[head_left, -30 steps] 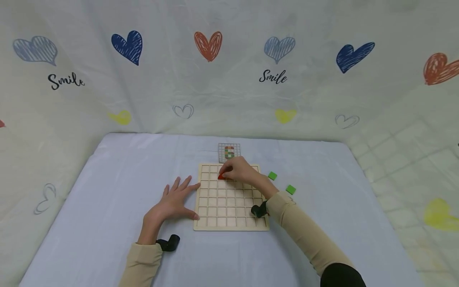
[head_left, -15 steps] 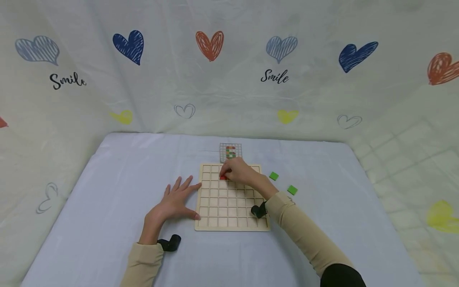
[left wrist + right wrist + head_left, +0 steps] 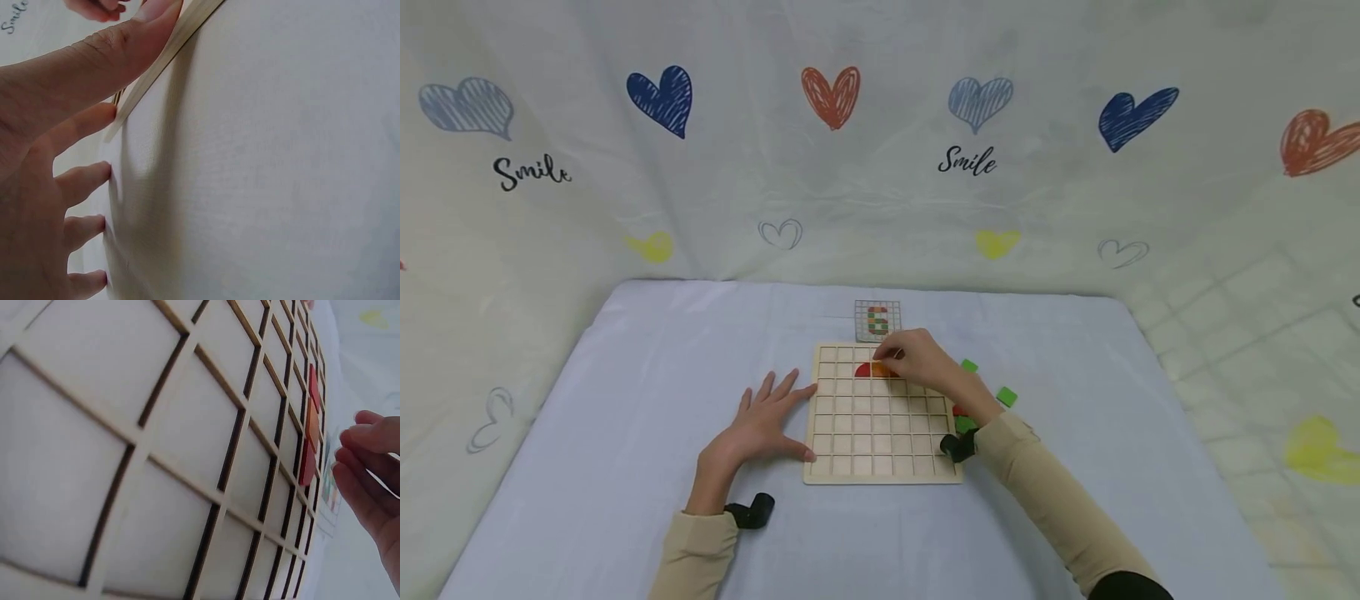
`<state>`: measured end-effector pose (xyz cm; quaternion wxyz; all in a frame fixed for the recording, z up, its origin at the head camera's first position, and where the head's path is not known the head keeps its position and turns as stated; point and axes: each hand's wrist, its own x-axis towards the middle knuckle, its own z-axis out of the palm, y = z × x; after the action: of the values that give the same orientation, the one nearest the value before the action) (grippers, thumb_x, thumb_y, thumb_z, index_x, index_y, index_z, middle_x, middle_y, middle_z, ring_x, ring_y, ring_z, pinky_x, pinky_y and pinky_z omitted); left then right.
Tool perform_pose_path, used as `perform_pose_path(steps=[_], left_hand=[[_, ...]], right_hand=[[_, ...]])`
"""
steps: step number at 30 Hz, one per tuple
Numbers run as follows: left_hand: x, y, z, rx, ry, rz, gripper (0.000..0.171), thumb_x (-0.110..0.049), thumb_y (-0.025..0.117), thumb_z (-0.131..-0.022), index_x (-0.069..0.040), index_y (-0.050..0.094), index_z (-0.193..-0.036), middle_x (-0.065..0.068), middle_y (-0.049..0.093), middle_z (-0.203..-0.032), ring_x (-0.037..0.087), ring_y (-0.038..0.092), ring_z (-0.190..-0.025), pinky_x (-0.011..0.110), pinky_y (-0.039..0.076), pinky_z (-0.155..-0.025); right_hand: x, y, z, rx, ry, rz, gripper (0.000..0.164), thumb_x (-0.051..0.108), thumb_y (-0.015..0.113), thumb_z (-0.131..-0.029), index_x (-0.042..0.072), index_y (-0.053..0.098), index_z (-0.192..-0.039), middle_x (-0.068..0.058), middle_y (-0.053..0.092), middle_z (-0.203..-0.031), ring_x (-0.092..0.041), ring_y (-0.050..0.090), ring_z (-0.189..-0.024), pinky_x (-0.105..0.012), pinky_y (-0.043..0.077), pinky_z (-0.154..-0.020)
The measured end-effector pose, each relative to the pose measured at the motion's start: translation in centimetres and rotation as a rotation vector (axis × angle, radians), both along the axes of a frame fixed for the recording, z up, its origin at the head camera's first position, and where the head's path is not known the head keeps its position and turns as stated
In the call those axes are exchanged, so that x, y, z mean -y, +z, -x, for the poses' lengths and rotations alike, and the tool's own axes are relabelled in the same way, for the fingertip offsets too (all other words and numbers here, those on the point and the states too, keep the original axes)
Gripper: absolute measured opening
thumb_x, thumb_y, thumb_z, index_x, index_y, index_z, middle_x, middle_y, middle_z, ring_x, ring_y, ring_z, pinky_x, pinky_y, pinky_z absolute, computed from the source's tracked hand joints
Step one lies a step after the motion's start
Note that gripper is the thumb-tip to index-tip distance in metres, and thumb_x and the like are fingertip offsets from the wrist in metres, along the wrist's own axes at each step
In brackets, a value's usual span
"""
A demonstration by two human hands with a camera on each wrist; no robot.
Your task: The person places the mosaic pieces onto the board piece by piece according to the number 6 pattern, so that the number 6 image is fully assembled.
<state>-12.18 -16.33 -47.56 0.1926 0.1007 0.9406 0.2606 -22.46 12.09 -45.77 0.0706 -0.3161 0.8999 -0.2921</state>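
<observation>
A wooden grid board (image 3: 865, 425) lies on the white cloth. My left hand (image 3: 762, 427) spreads its fingers at the board's left side, thumb and index finger touching the frame. Three pieces sit in a row in the board's upper cells: a red piece with a rounded corner (image 3: 862, 370), an orange piece (image 3: 312, 423) and another red piece (image 3: 307, 464). Just above them is my right hand (image 3: 916, 360), fingers loosely bent, holding nothing. In the right wrist view its fingertips (image 3: 345, 436) are apart from the pieces. From the head, this hand partly covers the right-hand red piece.
A small pattern card (image 3: 877, 321) with a coloured figure on a grid lies behind the board. Green tiles (image 3: 1007, 397) are scattered to the right. Another green tile (image 3: 966, 425) and a red piece (image 3: 958, 410) show beside the right wrist. A printed curtain hangs behind.
My right hand has let go of the red piece at the row's left end and shifted slightly right, uncovering the orange piece. My left hand stays at the board's edge.
</observation>
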Motion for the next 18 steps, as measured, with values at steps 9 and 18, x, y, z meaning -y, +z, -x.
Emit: perform_pose_path(steps=[9, 18], left_hand=[[0.1, -0.2, -0.1, 0.0, 0.008, -0.015, 0.108, -0.04, 0.096, -0.068, -0.02, 0.042, -0.159, 0.015, 0.014, -0.173, 0.047, -0.004, -0.158, 0.072, -0.003, -0.122], [-0.1, 0.0, -0.2, 0.002, 0.003, -0.028, 0.107, -0.039, 0.096, -0.068, -0.02, 0.042, -0.159, 0.015, 0.014, -0.173, 0.047, -0.003, -0.158, 0.071, -0.003, -0.122]], right_hand=[[-2.4, 0.0, -0.6, 0.02, -0.061, -0.001, 0.016, 0.006, 0.071, -0.095, 0.003, 0.077, -0.109, -0.007, 0.077, -0.103, -0.019, 0.07, -0.091, -0.032, 0.06, -0.082], [-4.8, 0.1, -1.4, 0.052, -0.151, -0.024, 0.015, 0.009, 0.073, -0.094, 0.005, 0.077, -0.109, -0.006, 0.076, -0.103, -0.018, 0.068, -0.09, -0.035, 0.06, -0.084]])
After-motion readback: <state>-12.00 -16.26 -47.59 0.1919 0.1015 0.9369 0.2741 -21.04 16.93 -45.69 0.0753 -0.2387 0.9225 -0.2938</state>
